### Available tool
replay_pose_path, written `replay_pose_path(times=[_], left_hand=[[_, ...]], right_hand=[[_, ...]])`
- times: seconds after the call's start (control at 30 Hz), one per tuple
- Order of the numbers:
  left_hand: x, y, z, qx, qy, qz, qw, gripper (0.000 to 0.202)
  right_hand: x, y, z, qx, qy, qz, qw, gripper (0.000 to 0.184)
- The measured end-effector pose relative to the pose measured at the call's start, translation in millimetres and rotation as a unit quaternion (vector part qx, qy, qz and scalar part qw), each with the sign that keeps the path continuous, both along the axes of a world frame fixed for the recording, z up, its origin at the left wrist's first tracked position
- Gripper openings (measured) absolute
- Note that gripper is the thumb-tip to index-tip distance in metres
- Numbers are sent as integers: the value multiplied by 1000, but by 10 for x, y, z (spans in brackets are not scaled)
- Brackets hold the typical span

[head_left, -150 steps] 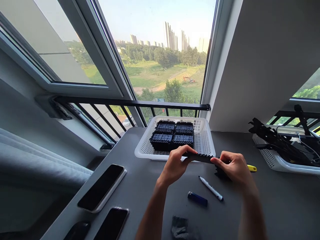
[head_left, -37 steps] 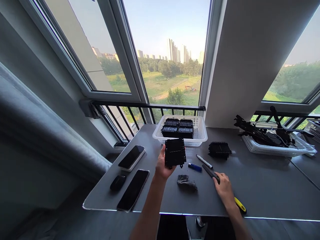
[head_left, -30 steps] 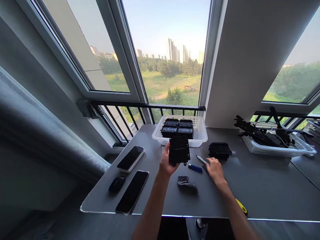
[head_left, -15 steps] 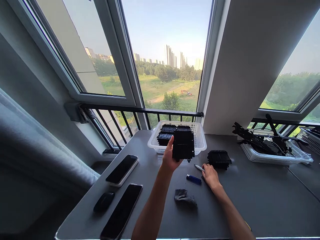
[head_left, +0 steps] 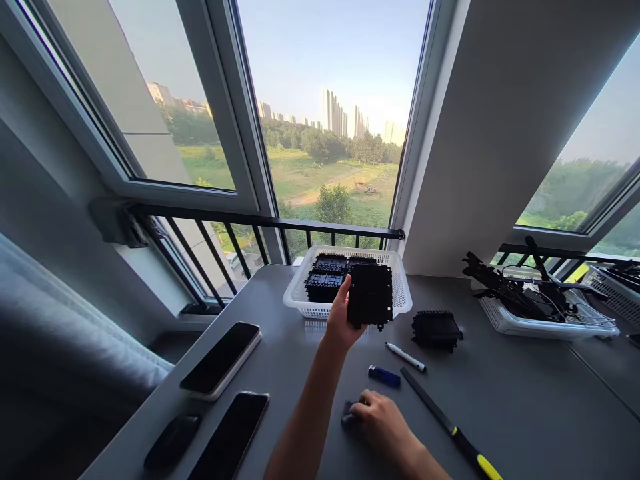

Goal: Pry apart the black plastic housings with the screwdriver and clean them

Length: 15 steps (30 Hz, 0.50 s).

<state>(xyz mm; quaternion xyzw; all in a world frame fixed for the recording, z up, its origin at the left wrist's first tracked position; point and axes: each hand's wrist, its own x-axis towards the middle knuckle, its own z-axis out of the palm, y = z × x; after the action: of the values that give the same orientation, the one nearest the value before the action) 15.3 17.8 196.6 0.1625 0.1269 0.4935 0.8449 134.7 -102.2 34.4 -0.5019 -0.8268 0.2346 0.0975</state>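
My left hand (head_left: 343,321) holds up a flat black plastic part (head_left: 370,295) with small tabs and holes along its edges, thumb on its left side. It hangs in front of a white basket (head_left: 296,293) in which more black plastic parts (head_left: 325,277) are stacked. Down on the desk, my right hand (head_left: 381,419) has its fingers closed over a crumpled dark grey cloth (head_left: 349,415), mostly covered by the hand. Just beyond that hand lie a blue lighter (head_left: 384,376), a white marker (head_left: 406,357) and a flat file (head_left: 430,402) with a black and yellow handle.
Another black part (head_left: 437,329) rests on the desk right of the basket. Two phones (head_left: 223,359) (head_left: 233,437) and a black mouse (head_left: 173,441) lie at the left. A second white basket (head_left: 545,327) with black cables and parts stands far right. Railing and windows are behind.
My right hand has moved from beside the marker and file, down and left onto the grey cloth, and closed on it. The left hand still holds the black part. The view has shifted slightly.
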Motion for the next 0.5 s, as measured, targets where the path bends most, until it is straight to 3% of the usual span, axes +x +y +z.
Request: replay_pose_path(times=[0.1, 0.2, 0.33, 0.5], left_hand=[[-32, 55, -31, 0, 4, 10, 1000, 48], [-42, 91, -66, 0, 13, 11, 1000, 48], [7, 88, -75, -1, 39, 16, 999, 45], [60, 70, -72, 7, 85, 25, 996, 45]], right_hand=[[151, 34, 233, -45, 158, -12, 986, 21], [424, 203, 655, -44, 314, -99, 943, 24], [719, 602, 1124, 67, 434, -207, 874, 39], [699, 963, 1350, 221, 430, -232, 844, 38]])
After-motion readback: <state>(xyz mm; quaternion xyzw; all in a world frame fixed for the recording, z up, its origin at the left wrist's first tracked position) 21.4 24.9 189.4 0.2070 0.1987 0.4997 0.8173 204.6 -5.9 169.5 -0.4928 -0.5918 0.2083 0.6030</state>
